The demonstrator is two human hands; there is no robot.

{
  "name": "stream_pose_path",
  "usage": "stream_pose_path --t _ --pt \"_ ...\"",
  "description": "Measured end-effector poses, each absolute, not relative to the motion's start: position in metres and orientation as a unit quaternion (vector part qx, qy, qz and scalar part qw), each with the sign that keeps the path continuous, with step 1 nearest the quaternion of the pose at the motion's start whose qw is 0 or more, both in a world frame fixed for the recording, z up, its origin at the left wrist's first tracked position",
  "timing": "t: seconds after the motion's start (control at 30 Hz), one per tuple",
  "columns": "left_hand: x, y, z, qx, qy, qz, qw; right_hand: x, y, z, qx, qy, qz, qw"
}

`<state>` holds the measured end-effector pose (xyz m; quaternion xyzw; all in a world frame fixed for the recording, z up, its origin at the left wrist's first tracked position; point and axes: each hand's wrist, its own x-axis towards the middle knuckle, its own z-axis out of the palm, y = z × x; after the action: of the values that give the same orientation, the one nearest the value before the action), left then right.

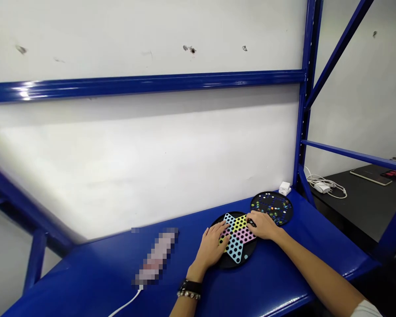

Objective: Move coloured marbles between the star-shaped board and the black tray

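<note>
A star-shaped Chinese checkers board (235, 246) in light blue, yellow and pink, dotted with dark holes, lies on a round black tray (229, 263). Across the left part of the star rests my left hand (212, 245), fingers stretched out and apart, covering some of the holes. My right hand (261, 223) is at the star's upper right, by the yellow and pink points. Its thumb and fingers are curled together there, and whatever is between them is hidden. Near the tray's lower right a small light blue round spot (246, 256) shows.
Behind my right hand, a second round black tray (271, 200) holds several small coloured pieces. White chargers (284, 188) stand by the blue post (300, 132). On the left of the blue table (95, 273) lies a blurred-out phone-like object (158, 255) with a white cable (125, 304).
</note>
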<state>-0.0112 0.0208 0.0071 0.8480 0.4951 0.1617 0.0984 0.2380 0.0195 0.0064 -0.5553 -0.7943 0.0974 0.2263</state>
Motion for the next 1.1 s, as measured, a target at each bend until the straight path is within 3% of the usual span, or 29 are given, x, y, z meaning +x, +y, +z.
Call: stream_pose_path --t 0.37,0.6,0.97,1.1 --pt "-0.011 0.021 0.008 0.844 0.501 0.161 0.104 0.225 0.013 0.01 -0.532 -0.804 0.087 0.251" --pt "-0.011 0.02 0.008 0.847 0.497 0.157 0.103 0.211 0.008 0.005 -0.509 -0.835 0.044 0.207" --pt "-0.012 0.021 0.007 0.85 0.494 0.159 0.092 0.225 0.016 0.001 -0.516 -0.806 0.077 0.279" --pt "-0.011 0.021 0.008 0.851 0.491 0.16 0.098 0.256 0.03 0.012 -0.591 -0.742 0.047 0.314"
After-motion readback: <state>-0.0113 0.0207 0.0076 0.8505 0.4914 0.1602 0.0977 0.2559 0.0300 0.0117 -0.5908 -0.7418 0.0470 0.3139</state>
